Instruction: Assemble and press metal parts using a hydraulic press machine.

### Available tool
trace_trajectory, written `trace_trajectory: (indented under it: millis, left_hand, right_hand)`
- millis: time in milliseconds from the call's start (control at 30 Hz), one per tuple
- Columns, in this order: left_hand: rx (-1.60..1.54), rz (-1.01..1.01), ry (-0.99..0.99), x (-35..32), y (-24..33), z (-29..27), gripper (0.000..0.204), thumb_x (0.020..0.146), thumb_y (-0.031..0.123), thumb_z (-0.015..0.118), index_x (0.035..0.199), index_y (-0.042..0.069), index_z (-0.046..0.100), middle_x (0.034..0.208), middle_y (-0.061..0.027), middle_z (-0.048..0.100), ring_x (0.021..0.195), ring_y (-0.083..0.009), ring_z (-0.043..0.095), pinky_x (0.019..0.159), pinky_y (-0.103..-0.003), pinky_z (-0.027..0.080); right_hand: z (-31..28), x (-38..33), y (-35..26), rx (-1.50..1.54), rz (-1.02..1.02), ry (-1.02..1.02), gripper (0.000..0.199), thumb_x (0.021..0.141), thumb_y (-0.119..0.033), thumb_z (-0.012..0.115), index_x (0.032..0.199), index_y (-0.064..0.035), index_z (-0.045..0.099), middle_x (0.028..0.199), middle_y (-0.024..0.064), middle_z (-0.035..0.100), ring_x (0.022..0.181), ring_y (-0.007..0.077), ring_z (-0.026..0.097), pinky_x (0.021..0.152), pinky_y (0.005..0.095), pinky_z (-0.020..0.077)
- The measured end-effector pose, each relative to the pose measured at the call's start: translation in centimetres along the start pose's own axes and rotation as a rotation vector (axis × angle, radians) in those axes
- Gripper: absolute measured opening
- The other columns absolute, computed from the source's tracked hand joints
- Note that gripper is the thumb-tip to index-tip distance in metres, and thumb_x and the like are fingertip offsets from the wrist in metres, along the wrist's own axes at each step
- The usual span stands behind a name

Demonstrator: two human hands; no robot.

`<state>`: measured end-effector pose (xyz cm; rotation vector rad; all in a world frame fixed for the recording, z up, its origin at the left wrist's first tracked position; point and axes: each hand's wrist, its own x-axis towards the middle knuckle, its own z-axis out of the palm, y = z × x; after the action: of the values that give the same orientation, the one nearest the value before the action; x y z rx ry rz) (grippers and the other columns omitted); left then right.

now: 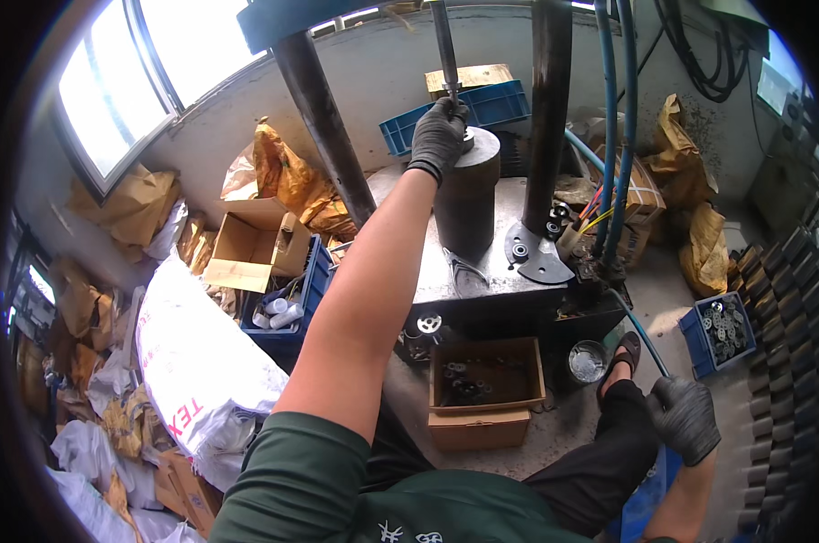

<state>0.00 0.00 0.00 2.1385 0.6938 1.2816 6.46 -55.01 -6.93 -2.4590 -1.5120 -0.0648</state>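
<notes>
My left hand [439, 136], in a dark grey glove, reaches out over a thick steel cylinder [466, 204] that stands upright on the press table. Its fingers are closed at the lower end of the press's vertical rod [445, 45]; what they pinch is hidden by the glove. A ring-shaped part [468, 138] lies on the cylinder's top beside the hand. Low on the right, my gloved right hand [684, 419] is wrapped round the end of a long thin lever [640, 332] that slants up to the press. A fan-shaped metal plate [534, 256] lies right of the cylinder.
Two dark columns [323, 127] [547, 118] flank the cylinder. Blue hoses [615, 136] hang at the right. A cardboard box [486, 378] with small parts stands below the table, near a round tin [588, 361]. A blue bin [717, 335] holds metal parts. White sacks [196, 353] crowd the left.
</notes>
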Motion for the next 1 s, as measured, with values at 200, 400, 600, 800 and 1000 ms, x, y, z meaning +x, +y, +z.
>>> trace_trajectory:
  millis: [200, 400, 600, 800, 1000]
  left_hand:
    - [-0.008, -0.024, 0.014, -0.5, 0.4, -0.5, 0.023, 0.101, 0.023, 0.062, 0.112, 0.004, 0.068, 0.082, -0.0093, 0.070, 0.076, -0.0167, 0.066, 0.076, -0.033, 0.053]
    - [-0.031, 0.016, 0.027, -0.6, 0.7, -0.5, 0.022, 0.097, 0.023, 0.065, 0.111, 0.006, 0.067, 0.089, -0.0137, 0.072, 0.080, -0.0244, 0.069, 0.077, -0.036, 0.053]
    - [-0.041, -0.002, 0.015, 0.0, 0.0, -0.7, 0.022, 0.097, 0.022, 0.066, 0.111, 0.006, 0.069, 0.094, -0.0133, 0.073, 0.084, -0.0242, 0.069, 0.081, -0.036, 0.053]
    - [-0.024, 0.015, 0.007, 0.3, -1.3, -0.3, 0.023, 0.096, 0.023, 0.067, 0.112, 0.006, 0.069, 0.095, -0.0142, 0.074, 0.087, -0.0252, 0.070, 0.083, -0.036, 0.053]
    - [-0.117, 0.029, 0.002, 0.9, -2.8, 0.1, 0.016, 0.095, 0.013, 0.067, 0.108, 0.004, 0.072, 0.088, -0.0053, 0.071, 0.074, -0.0117, 0.064, 0.067, -0.026, 0.062]
  right_hand:
    - [-0.6, -0.1, -0.4, 0.041, 0.034, 0.015, 0.015, 0.077, -0.014, 0.068, 0.073, -0.0009, 0.062, 0.074, 0.0222, 0.062, 0.072, 0.0424, 0.063, 0.065, 0.0494, 0.0499]
    - [-0.5, -0.1, -0.2, 0.050, 0.055, 0.050, 0.020, 0.078, -0.020, 0.070, 0.072, -0.0029, 0.062, 0.074, 0.0209, 0.062, 0.071, 0.0417, 0.063, 0.064, 0.0488, 0.0499]
    - [-0.8, 0.1, -0.5, 0.064, 0.047, 0.081, 0.018, 0.079, -0.017, 0.070, 0.073, -0.0027, 0.062, 0.074, 0.0210, 0.062, 0.071, 0.0414, 0.063, 0.064, 0.0478, 0.0498]
    - [-0.5, 0.1, -0.5, 0.072, 0.050, 0.112, 0.017, 0.079, -0.016, 0.070, 0.073, -0.0022, 0.062, 0.074, 0.0216, 0.061, 0.071, 0.0417, 0.063, 0.064, 0.0480, 0.0496]
    - [-1.5, 1.4, -0.8, 0.154, 0.059, 0.122, 0.011, 0.080, -0.011, 0.067, 0.085, -0.0011, 0.069, 0.077, 0.0208, 0.064, 0.074, 0.0404, 0.066, 0.068, 0.0456, 0.0522]
